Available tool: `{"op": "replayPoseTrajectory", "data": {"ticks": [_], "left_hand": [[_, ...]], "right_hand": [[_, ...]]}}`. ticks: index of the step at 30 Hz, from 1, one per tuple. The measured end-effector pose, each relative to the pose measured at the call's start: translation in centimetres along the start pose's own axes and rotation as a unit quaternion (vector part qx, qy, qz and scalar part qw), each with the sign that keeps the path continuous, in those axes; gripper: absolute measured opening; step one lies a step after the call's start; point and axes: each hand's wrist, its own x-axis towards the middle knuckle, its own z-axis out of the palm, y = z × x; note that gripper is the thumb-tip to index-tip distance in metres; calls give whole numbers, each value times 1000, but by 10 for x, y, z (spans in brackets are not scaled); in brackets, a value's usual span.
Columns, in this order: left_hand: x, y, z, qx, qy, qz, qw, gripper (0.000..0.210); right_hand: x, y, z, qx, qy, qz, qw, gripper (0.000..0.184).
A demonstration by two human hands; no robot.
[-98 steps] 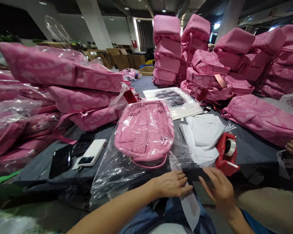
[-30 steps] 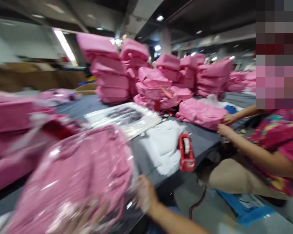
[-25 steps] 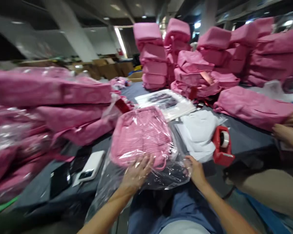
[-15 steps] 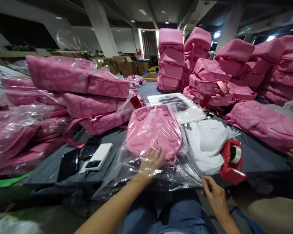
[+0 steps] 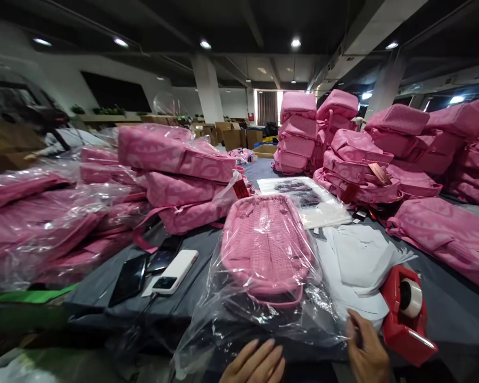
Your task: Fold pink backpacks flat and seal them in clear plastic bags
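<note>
A pink backpack (image 5: 267, 244) lies inside a clear plastic bag (image 5: 213, 319) on the table before me, with its handle loop toward me. The bag's loose end spreads over the table's front edge. My left hand (image 5: 254, 364) is low in the view, fingers stretched out, just below the loose plastic; it holds nothing, and I cannot tell whether it touches the film. At the bag's right corner, my right hand (image 5: 367, 348) pinches the plastic edge between thumb and fingers. Just right of it stands a red tape dispenser (image 5: 407, 319) with a roll of tape.
White paper sheets (image 5: 359, 260) lie right of the bag, and a printed white packet (image 5: 303, 199) behind it. Pink backpacks (image 5: 183, 159) are piled at left, with more stacks (image 5: 297, 133) at back right. A white power bank (image 5: 175, 271) and dark phones (image 5: 130, 279) lie at left.
My left hand has drawn back toward me off the backpack. My right hand still pinches the bag's corner. The view has tilted up, and the other hand at far right is gone from view.
</note>
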Motion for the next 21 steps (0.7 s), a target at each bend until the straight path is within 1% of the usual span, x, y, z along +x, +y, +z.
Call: {"op": "replayPoseTrajectory", "data": {"ticks": [1, 2, 3, 4, 6, 8, 9, 10, 12, 13, 15, 17, 18, 19, 21], "left_hand": [[-8, -3, -13, 55, 18, -39, 998, 35], [-13, -11, -23, 113, 18, -102, 988, 41], [-17, -22, -32, 160, 4, -177, 971, 46], [-21, -35, -39, 191, -16, -253, 948, 46], [-30, -60, -47, 186, -60, -378, 905, 39], [-46, -71, -53, 127, -71, -462, 875, 40], [-56, -70, -56, 95, -62, -491, 864, 42], [-68, -65, -59, 71, -48, -521, 849, 43], [-90, -45, -65, 48, -22, -572, 819, 41], [-99, -33, -68, 39, -13, -587, 808, 40], [-109, -13, -73, 9, -6, -607, 795, 36], [-108, -2, -79, -17, -1, -626, 780, 36], [-105, -1, -81, -17, 10, -645, 764, 37], [-100, -3, -84, -7, 25, -671, 741, 39], [-92, -11, -89, 23, 54, -739, 671, 44]], "right_hand": [[-3, 9, -9, 3, -1, 34, 999, 31], [-4, 17, -19, 7, -7, 63, 998, 33], [-4, 22, -28, 13, -12, 82, 996, 34], [-4, 25, -36, 23, -14, 92, 995, 36], [-1, 27, -45, 37, 5, 90, 995, 38], [-3, 29, -48, 52, 15, 108, 993, 42], [-5, 30, -47, 62, 3, 134, 989, 44], [-9, 32, -45, 74, -24, 165, 983, 46], [-18, 36, -42, 87, -84, 212, 970, 51], [-22, 37, -40, 81, -103, 214, 968, 54], [-25, 36, -39, 39, -119, 187, 974, 62], [-21, 32, -39, -8, -119, 146, 982, 68], [-17, 29, -40, -19, -120, 132, 984, 67], [-13, 26, -41, -17, -116, 127, 985, 66], [-6, 24, -46, 17, -96, 141, 985, 60]]}}
